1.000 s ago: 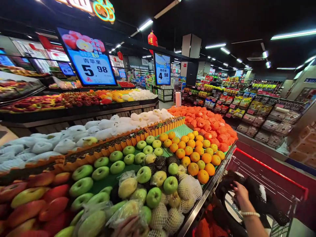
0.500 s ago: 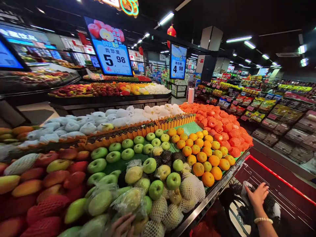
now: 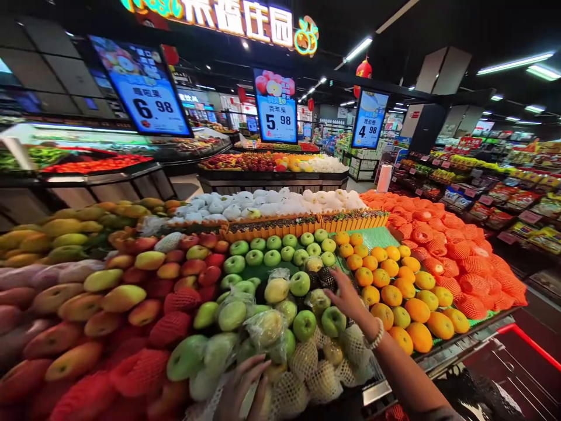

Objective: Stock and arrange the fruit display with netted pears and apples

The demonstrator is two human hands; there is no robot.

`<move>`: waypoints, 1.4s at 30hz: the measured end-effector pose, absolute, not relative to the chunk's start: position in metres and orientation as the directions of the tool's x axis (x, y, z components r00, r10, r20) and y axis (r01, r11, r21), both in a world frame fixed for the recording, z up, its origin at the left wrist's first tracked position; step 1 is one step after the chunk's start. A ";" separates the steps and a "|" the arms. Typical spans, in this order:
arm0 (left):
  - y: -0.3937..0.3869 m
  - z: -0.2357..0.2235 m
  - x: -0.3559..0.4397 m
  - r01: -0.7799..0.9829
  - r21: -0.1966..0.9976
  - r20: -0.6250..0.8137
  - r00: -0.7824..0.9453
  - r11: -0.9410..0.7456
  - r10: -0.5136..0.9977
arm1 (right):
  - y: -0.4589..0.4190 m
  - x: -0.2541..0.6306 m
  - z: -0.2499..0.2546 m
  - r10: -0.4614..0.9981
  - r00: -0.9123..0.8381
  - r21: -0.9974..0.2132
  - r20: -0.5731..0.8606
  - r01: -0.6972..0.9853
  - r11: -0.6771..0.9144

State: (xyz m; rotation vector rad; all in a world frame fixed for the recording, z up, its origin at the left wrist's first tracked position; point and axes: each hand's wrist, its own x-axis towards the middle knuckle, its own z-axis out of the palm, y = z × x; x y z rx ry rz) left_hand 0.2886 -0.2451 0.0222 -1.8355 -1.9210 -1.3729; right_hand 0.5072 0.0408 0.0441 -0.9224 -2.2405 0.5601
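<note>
My right hand [image 3: 349, 299], with a beaded bracelet [image 3: 376, 334] on the wrist, reaches over the fruit stand with fingers apart. It is beside a black-netted fruit [image 3: 326, 277] and above a green apple [image 3: 333, 321]. My left hand [image 3: 246, 383] is low in the view, fingers spread and slightly bent, close to a plastic-bagged fruit [image 3: 265, 327]. Whether it touches the fruit below is unclear. Neither hand visibly holds anything. Pale fruits in white foam nets [image 3: 323, 381] lie between the two hands.
Oranges [image 3: 418, 310] and red-netted fruit [image 3: 475, 289] lie to the right, mangoes [image 3: 125, 297] to the left. White-wrapped fruit [image 3: 267, 203] sits behind an orange divider [image 3: 355, 223]. A cart with a red handle [image 3: 532, 349] and a dark item [image 3: 468, 393] stands lower right.
My right hand has moved from above the cart, leftward onto the fruit stand. My left hand stays low over the fruit. The view has turned left.
</note>
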 end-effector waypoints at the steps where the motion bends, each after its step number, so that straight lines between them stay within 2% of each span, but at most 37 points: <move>1: -0.245 0.024 0.289 0.863 0.481 0.659 -0.240 -0.154 0.713 | 0.034 0.485 0.043 0.690 -0.628 -0.550 0.359 0.455 0.700; 3: -0.248 0.023 0.286 0.875 0.466 0.658 -0.247 -0.128 0.712 | 0.018 0.448 0.040 0.618 -0.729 -0.471 0.294 0.452 0.758; 7: -0.259 0.012 0.272 0.870 0.480 0.655 -0.270 -0.111 0.706 | 0.002 0.394 0.039 0.562 -0.805 -0.373 0.190 0.470 0.800; 16: -0.275 0.001 0.245 0.888 0.460 0.637 -0.323 -0.009 0.700 | 0.023 0.326 0.038 0.645 -0.764 -0.313 0.025 0.606 0.731; 21: -0.285 0.010 0.213 0.878 0.478 0.626 -0.343 0.002 0.701 | 0.026 0.314 0.036 0.656 -0.754 -0.287 0.037 0.620 0.730; 30: -0.315 0.006 0.147 0.746 0.658 0.474 -0.512 0.098 0.717 | 0.008 0.322 0.076 0.733 -0.660 -0.284 0.163 0.680 0.676; 34: -0.306 0.006 0.126 0.743 0.665 0.443 -0.479 0.081 0.758 | -0.002 0.338 0.080 0.715 -0.693 -0.225 0.096 0.685 0.693; 38: -0.262 0.021 0.093 0.809 0.581 0.400 -0.377 0.087 0.836 | -0.006 0.345 0.065 0.727 -0.685 -0.324 0.056 0.676 0.662; 42: -0.178 0.044 0.063 0.867 0.437 0.093 -0.310 0.241 0.946 | -0.012 0.343 0.051 0.755 -0.652 -0.453 0.066 0.655 0.605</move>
